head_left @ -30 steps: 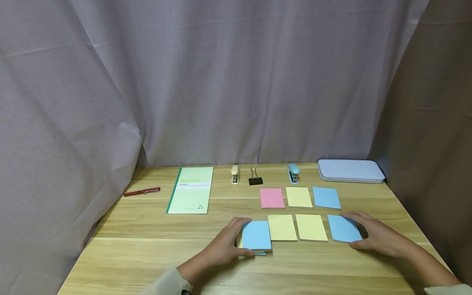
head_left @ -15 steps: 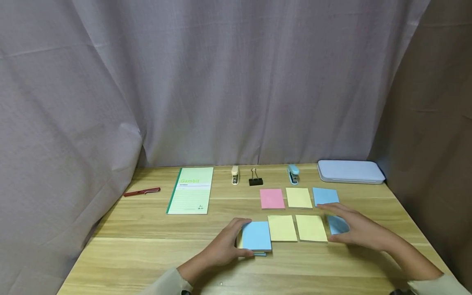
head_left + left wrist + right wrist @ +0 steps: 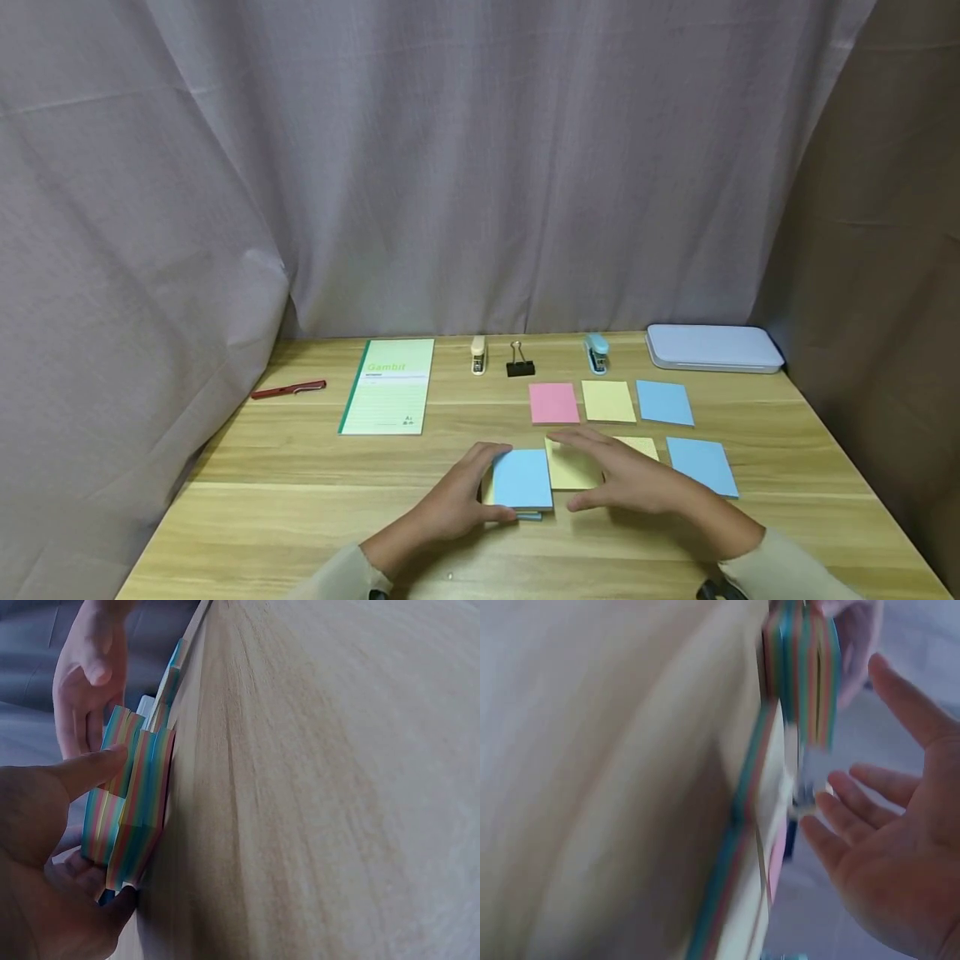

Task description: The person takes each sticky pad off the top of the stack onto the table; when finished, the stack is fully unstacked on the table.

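Note:
My left hand (image 3: pixel 453 500) grips a small stack of sticky note pads (image 3: pixel 522 479) with a blue pad on top, thumb at the near edge and fingers at the far one. Striped, slightly uneven sides of this stack (image 3: pixel 131 799) show in the left wrist view. My right hand (image 3: pixel 637 477) hovers, fingers spread and holding nothing, over two yellow sticky note pads; it partly covers the left yellow pad (image 3: pixel 566 473) and most of the right yellow pad (image 3: pixel 641 447). Its bare palm and spread fingers (image 3: pixel 836 817) appear in the right wrist view.
Right of the hands lies a blue pad (image 3: pixel 702 467). Behind are a pink pad (image 3: pixel 554 403), a yellow pad (image 3: pixel 608 402) and another blue pad (image 3: pixel 665 402). Farther back stand a notebook (image 3: pixel 386 387), two staplers, a binder clip (image 3: pixel 520 360) and a pencil case (image 3: pixel 712 347).
My right hand has moved left, from the front blue pad across to the yellow pads beside the stack. The blue pad stays behind in place. My left hand keeps its grip unmoved.

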The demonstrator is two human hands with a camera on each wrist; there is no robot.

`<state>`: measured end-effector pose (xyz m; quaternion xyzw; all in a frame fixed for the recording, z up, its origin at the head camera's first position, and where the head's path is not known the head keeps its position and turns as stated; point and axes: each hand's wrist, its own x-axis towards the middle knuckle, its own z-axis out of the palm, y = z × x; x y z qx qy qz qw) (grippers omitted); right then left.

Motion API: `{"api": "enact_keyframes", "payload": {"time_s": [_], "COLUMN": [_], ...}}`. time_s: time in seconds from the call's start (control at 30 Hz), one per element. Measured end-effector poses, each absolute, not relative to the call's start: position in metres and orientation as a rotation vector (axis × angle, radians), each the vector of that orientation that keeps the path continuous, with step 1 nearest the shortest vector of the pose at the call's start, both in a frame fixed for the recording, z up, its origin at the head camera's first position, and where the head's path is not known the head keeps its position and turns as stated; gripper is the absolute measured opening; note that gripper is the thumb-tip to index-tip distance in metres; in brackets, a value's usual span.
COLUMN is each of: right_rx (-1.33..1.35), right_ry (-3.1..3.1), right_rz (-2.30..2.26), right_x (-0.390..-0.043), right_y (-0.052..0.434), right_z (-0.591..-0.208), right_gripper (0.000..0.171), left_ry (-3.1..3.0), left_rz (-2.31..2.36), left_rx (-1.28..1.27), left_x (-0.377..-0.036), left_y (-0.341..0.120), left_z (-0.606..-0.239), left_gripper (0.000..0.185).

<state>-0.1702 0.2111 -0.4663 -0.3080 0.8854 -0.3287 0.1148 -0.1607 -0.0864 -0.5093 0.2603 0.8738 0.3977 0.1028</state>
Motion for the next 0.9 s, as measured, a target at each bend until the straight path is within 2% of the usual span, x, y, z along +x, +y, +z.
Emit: {"api": "enact_keyframes", "payload": {"time_s": [0.2,0.37,0.9], "right_rx": [-0.926,-0.924,-0.921], "right_ry": [2.562,2.579,2.715], "right_rz": [-0.967,-0.956,-0.905], "right_x": [-0.167,-0.165,-0.149], "right_y": [0.178,0.168,0.179], "right_z": [-0.476,-0.479,-0.471], "right_gripper": [0.095,0.09,0.083], "left_ry": [2.552,2.534,2.59], "left_rz": [1.187,1.202,1.129], "left_rx": [0.779,0.772,0.784], "left_x": [-0.162,-0.162,-0.16], "left_y": [-0.087,-0.088,-0.086], "left_z": [-0.51,-0.512,-0.509], "left_gripper": [0.085,0.085,0.092]}}
